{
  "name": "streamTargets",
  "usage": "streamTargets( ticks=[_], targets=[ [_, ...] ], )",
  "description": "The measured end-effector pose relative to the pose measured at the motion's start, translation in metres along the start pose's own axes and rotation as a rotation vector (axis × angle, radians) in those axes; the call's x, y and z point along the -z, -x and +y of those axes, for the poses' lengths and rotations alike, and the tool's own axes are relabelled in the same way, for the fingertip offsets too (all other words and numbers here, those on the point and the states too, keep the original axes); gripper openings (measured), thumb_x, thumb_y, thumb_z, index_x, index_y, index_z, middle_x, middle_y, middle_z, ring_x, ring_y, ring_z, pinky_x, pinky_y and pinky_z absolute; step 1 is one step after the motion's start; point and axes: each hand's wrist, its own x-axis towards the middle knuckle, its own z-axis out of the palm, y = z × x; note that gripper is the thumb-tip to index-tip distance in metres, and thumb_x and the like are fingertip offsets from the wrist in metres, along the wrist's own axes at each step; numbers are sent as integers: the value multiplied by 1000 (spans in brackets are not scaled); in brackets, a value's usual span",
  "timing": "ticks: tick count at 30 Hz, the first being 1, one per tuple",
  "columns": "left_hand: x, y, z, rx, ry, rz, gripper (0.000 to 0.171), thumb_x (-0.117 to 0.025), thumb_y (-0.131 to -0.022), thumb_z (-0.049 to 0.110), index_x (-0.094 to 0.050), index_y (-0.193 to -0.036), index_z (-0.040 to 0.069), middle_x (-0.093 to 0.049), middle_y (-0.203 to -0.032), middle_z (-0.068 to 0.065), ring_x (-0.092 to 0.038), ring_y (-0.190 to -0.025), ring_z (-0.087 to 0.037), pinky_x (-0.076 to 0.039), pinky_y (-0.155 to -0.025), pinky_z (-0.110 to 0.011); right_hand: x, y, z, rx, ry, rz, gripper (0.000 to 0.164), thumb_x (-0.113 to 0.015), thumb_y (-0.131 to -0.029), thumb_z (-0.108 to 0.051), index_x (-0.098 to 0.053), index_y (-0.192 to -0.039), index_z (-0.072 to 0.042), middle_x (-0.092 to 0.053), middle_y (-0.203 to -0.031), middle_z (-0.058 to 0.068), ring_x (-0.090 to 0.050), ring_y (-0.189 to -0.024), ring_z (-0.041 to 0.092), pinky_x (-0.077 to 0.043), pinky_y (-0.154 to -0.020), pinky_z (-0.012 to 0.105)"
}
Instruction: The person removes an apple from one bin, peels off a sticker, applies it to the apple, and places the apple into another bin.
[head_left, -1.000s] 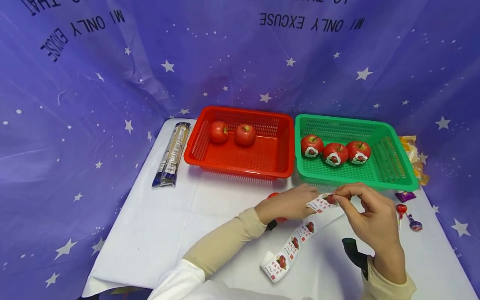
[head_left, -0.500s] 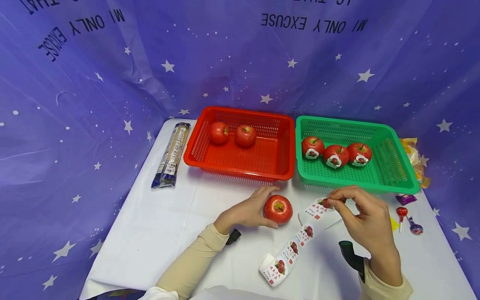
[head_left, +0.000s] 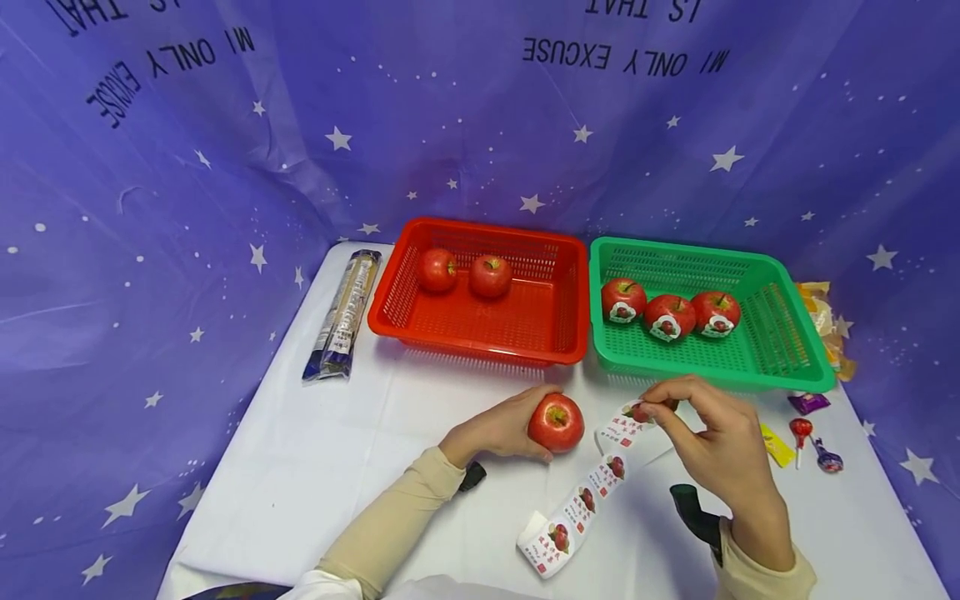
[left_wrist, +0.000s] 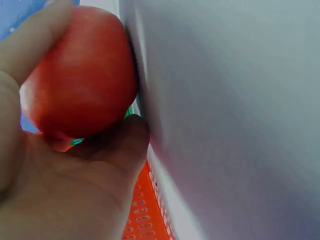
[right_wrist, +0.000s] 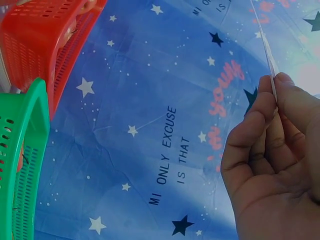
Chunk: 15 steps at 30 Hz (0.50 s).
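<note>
In the head view, my left hand (head_left: 498, 429) holds a red apple (head_left: 557, 422) on the table, thumb on the near side and fingers on the far side. The left wrist view shows the apple (left_wrist: 85, 75) close up, against the white tabletop. To the right, thumb and forefinger of my right hand (head_left: 723, 454) pinch the end of a strip of apple-picture stickers (head_left: 587, 500). The strip curves toward me, its near end rolled over on the table. Edge-on in the right wrist view, a thin strip (right_wrist: 270, 55) rises from the pinching fingertips.
Behind the hands stand a red basket (head_left: 480, 343) with two apples and a green basket (head_left: 712, 375) with three stickered apples. Long wrapped packs (head_left: 341, 317) lie left. Lollipops (head_left: 801, 429), a purple candy (head_left: 808, 403) and a yellow packet (head_left: 777, 446) lie right.
My left hand has left the sticker strip, moved left and taken hold of the apple. The right hand has shifted slightly left with the strip's end, uncovering the yellow packet.
</note>
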Motion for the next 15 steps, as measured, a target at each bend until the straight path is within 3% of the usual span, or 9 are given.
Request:
streamTargets(
  ticks=[3, 8, 12, 15],
  targets=[
    [1, 1, -2, -2, 61, 19, 97, -87, -68, 37, -31, -145, 18, -50, -137, 1, -51, -124, -12, -43, -106, -32, -1, 0, -1, 2, 1, -14, 37, -80, -62, 14, -71, -88, -11, -70, -82, -1, -63, -77, 0, -48, -73, 9],
    [9, 7, 2, 4, 241, 36, 87, -85, -69, 43, -35, -140, 28, -54, -128, 7, -55, -116, -8, -47, -99, -29, -2, -3, -2, 11, 5, -42, 39, -81, -62, 12, -71, -89, -13, -70, -83, -3, -62, -74, -2, -48, -71, 9],
    [21, 16, 15, -7, 369, 42, 84, -80, -74, 46, -33, -142, 33, -51, -134, 6, -53, -121, -10, -45, -101, -30, -2, -6, -3, 28, 14, -52, 39, -82, -61, 11, -71, -89, -14, -70, -82, -4, -62, -73, -2, -48, -70, 9],
    [34, 21, 25, -61, 462, 37, 83, -72, -78, 56, -28, -145, 32, -46, -140, 1, -50, -126, -13, -44, -103, -31, -2, -11, -4, 40, 27, -52, 39, -82, -59, 11, -71, -88, -13, -70, -81, -4, -62, -71, -3, -48, -68, 9]
  ],
)
